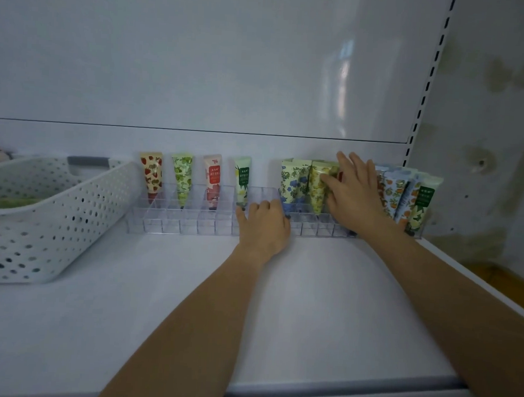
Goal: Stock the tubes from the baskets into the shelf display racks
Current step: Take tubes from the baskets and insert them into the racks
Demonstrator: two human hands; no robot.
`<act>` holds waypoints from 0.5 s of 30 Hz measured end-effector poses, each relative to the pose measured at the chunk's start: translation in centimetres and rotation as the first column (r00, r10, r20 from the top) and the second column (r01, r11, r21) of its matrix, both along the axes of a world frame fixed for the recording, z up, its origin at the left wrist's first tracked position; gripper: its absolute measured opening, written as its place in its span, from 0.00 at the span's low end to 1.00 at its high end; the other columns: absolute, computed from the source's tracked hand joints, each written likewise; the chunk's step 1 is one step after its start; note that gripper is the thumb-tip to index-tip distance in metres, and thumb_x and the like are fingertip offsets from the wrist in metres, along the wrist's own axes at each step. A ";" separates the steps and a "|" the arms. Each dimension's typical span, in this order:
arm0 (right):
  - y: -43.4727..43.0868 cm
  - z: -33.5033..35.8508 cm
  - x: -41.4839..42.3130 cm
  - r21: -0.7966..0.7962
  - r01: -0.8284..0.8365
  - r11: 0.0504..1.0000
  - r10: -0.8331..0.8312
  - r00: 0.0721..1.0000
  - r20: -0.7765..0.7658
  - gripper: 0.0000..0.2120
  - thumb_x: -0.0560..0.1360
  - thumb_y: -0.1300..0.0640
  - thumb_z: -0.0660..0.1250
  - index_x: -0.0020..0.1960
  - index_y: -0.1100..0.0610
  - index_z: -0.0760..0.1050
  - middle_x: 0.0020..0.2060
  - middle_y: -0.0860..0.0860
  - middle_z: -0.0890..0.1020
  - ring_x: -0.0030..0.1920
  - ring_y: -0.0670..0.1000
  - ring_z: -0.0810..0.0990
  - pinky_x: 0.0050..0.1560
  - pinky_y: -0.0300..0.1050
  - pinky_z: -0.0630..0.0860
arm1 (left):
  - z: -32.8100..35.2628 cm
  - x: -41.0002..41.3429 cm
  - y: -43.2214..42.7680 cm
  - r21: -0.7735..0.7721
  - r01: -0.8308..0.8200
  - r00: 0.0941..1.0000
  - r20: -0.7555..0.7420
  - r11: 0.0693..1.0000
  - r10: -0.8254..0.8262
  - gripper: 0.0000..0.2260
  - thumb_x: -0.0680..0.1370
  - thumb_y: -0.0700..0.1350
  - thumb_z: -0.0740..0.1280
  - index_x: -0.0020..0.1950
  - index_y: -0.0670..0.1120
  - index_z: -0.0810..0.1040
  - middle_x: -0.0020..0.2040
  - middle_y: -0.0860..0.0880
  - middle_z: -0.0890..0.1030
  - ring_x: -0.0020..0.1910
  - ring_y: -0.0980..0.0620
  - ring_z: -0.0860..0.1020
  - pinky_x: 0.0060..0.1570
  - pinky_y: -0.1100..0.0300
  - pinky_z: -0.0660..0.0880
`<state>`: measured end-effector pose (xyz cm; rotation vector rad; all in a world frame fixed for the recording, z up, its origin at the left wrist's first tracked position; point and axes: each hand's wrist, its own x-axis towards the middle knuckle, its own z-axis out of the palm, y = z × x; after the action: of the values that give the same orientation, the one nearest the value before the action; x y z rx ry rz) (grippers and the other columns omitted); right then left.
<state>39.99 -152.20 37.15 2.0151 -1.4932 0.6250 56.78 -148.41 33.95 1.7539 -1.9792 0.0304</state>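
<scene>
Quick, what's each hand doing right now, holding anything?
Left hand: fingers curled over the clear rack front edge, no tube in it.
Right hand: open, fingers spread against the standing tubes, not gripping one.

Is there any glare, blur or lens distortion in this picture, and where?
Head view: a bright glare streak on the back panel above the right hand; wide-angle bending curves the slotted upright and the shelf edge; the white basket and left tubes look soft.
</scene>
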 end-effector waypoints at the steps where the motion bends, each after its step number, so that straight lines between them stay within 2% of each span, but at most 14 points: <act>1: 0.1 -0.1 0.1 0.004 -0.005 1.000 0.005 1.000 -0.005 0.21 0.74 0.62 0.62 0.67 0.58 0.70 0.75 0.60 0.53 0.75 0.61 0.47 0.72 0.57 0.36 | 0.0 0.0 0.1 -0.011 -0.011 1.000 0.016 1.000 0.011 0.15 0.81 0.45 0.52 0.64 0.41 0.69 0.61 0.42 0.74 0.65 0.42 0.68 0.70 0.39 0.54; 4: 0.6 -0.5 0.2 -0.006 -0.054 0.999 0.054 0.998 -0.029 0.20 0.73 0.63 0.64 0.66 0.60 0.71 0.73 0.61 0.58 0.74 0.62 0.52 0.72 0.59 0.39 | 0.1 -0.1 0.4 -0.081 -0.045 0.998 0.038 0.996 0.048 0.14 0.80 0.45 0.53 0.62 0.42 0.71 0.60 0.43 0.74 0.63 0.43 0.69 0.67 0.41 0.60; 9: 2.1 0.0 0.2 -0.076 -0.218 0.973 0.220 0.976 0.008 0.18 0.69 0.69 0.69 0.60 0.66 0.76 0.63 0.66 0.73 0.65 0.70 0.69 0.67 0.67 0.56 | 2.4 1.9 1.1 -0.215 -0.087 0.995 0.032 0.973 0.096 0.14 0.79 0.44 0.54 0.62 0.42 0.72 0.61 0.43 0.74 0.61 0.43 0.71 0.62 0.47 0.64; 12: 3.1 0.3 1.0 -0.071 -0.336 0.939 0.337 0.941 0.010 0.19 0.70 0.68 0.69 0.61 0.67 0.75 0.60 0.66 0.76 0.60 0.68 0.74 0.63 0.67 0.65 | 5.3 4.9 1.5 -0.285 -0.063 0.987 0.123 0.956 0.102 0.13 0.79 0.43 0.54 0.60 0.41 0.72 0.59 0.43 0.74 0.59 0.43 0.72 0.55 0.50 0.68; 15: 4.2 0.8 3.2 -0.132 -0.492 0.861 0.485 0.871 -0.083 0.20 0.70 0.67 0.70 0.61 0.70 0.73 0.57 0.65 0.78 0.55 0.66 0.78 0.58 0.63 0.71 | 8.9 9.2 2.9 -0.321 -0.050 0.993 0.087 0.946 0.082 0.13 0.79 0.41 0.54 0.60 0.41 0.73 0.57 0.42 0.75 0.57 0.42 0.73 0.53 0.51 0.70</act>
<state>43.16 -148.03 37.99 2.2806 -0.8659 0.8541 65.99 -145.54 42.88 1.6310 -1.8584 0.4435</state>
